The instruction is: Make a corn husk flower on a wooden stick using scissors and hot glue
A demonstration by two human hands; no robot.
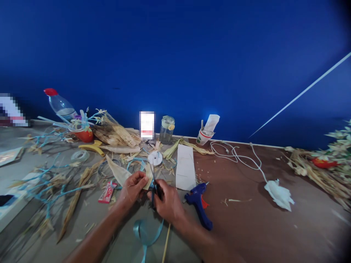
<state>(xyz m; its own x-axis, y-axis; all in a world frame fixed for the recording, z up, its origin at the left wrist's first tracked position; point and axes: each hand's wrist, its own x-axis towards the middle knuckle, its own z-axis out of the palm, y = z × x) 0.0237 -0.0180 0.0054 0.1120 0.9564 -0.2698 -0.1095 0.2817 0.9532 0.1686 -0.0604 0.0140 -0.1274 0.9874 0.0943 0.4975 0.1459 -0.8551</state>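
Pinching a husk (pixel 148 179), the left hand (pixel 134 185) sits just left of forward-pointing scissors (pixel 154 179) grasped by the right hand (pixel 168 200).

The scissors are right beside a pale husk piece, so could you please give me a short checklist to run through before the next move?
1. Grip on the scissors: ok, in the right hand.
2. Grip on the pale husk piece: ok, pinched in the left hand.
3. Left hand at a safe gap from the scissors: cannot tell; they are close together.
4. Space between the forearms clear: not ok, a curled blue ribbon is there.
5. Glue gun switched off: cannot tell; it lies right of the right hand.
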